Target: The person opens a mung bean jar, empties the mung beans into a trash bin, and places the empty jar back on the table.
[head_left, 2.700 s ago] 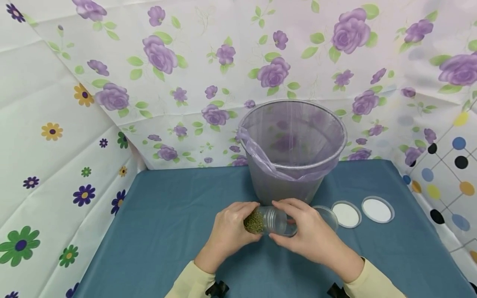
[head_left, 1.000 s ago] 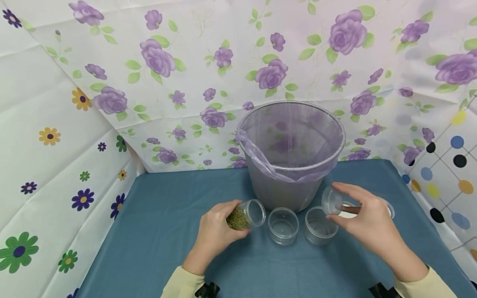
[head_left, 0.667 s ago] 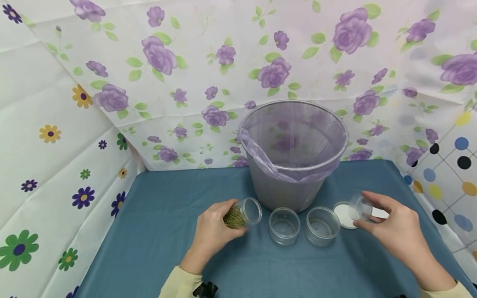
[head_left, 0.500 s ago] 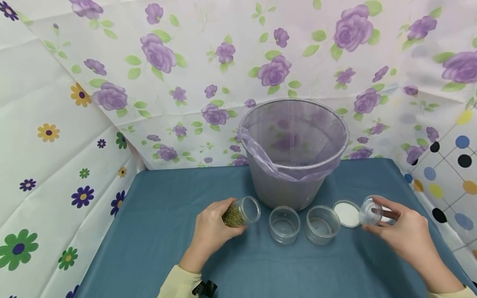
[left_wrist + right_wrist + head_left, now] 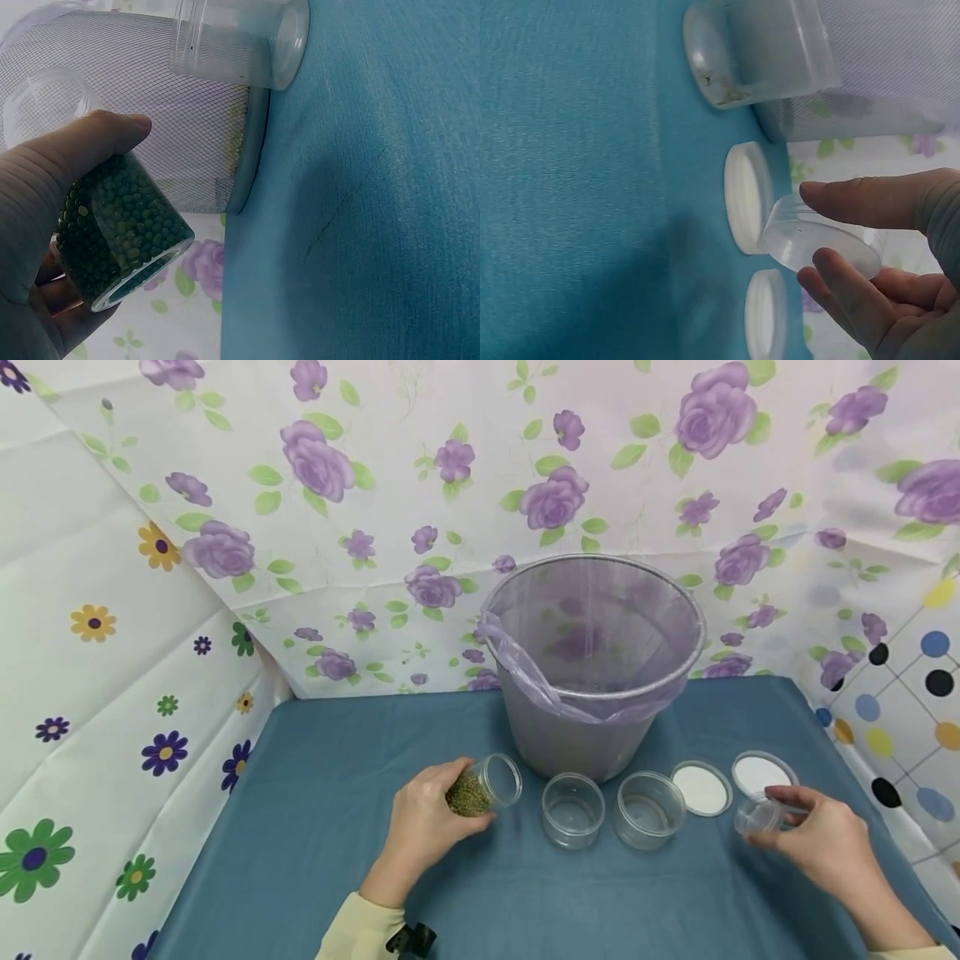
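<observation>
One blue tablecloth (image 5: 315, 827) over the table, floral sheets as backdrop. One grey mesh bin (image 5: 592, 693) with a purple liner stands at the back centre, the largest item. No brand, label or writing readable on anything.

Two hands. Left hand (image 5: 431, 822) has fingers and thumb curled round one clear jar of green beans (image 5: 480, 787), held tilted with the open mouth towards the bin, just left of its base and above the cloth; beans fill the lower part, the upper part near the mouth looks clear. The left wrist view shows small round green beans packed against the jar's wall (image 5: 120, 225).

Right hand (image 5: 821, 839) pinches one clear lid (image 5: 759, 814) between thumb and fingers, low over the cloth at the right; whether it touches the cloth I cannot tell. It looks transparent, round and shallow in the right wrist view (image 5: 821, 240).

Two empty clear jars stand upright and open in front of the bin: left jar (image 5: 573, 810) and right jar (image 5: 649, 810), side by side, close together.

Two white-faced lids lie flat right of them: nearer lid (image 5: 701, 788) and farther lid (image 5: 761, 770), just beside the held lid.
</observation>
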Demonstrator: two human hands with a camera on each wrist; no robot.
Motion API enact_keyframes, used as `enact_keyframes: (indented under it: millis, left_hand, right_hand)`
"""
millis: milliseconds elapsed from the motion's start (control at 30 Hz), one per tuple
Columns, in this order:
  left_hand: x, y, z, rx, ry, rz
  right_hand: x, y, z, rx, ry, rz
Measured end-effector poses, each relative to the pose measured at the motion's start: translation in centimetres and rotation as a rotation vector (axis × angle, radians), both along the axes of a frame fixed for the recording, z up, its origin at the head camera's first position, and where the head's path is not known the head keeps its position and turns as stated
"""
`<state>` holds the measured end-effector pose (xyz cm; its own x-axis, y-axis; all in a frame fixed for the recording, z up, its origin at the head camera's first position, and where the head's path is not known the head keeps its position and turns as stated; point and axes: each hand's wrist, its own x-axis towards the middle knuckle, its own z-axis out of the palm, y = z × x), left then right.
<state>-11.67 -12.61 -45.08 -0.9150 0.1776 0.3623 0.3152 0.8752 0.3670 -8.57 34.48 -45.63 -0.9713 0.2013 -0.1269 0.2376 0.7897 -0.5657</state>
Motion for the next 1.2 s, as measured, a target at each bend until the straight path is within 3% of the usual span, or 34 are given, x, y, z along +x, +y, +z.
enact_keyframes:
  millis: [267, 600, 1067, 1200]
  left_hand:
    - [0.0, 0.1, 0.0, -0.006, 0.008, -0.017]
    - [0.1, 0.1, -0.2, -0.007, 0.009, -0.003]
    - [0.1, 0.1, -0.5, -0.003, 0.033, -0.003]
    - [0.1, 0.1, -0.5, -0.011, 0.038, -0.003]
  right_hand:
    - [0.0, 0.3, -1.4, -0.021, -0.018, 0.028]
    - [0.0, 0.5, -2.6, -0.036, -0.058, -0.029]
    - [-0.1, 1.2, -2.8, -0.063, -0.132, -0.061]
    - [-0.2, 1.3, -2.9, -0.015, -0.148, -0.04]
